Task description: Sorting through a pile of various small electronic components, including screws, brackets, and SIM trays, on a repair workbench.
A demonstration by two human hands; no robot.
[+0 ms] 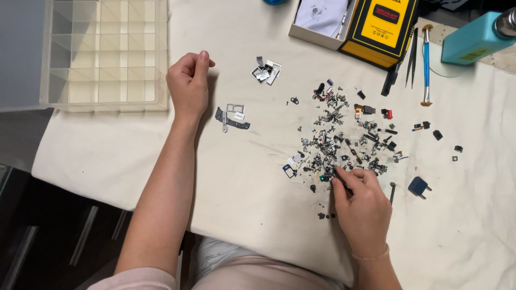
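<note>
My right hand rests at the near edge of a scattered pile of tiny screws and small electronic parts, pinching a thin dark tool whose tip touches the pile. My left hand lies on the white cloth with its fingers curled in loosely and nothing visible inside, beside the clear plastic compartment box. Just right of that hand lies a dark metal bracket with small silver plates. A little cluster of silver shield pieces sits farther back.
A yellow and black box and an open white carton stand at the back. Tweezers and a blue-handled tool lie beside them. A teal bottle is at the far right. A small dark blue part lies near my right hand.
</note>
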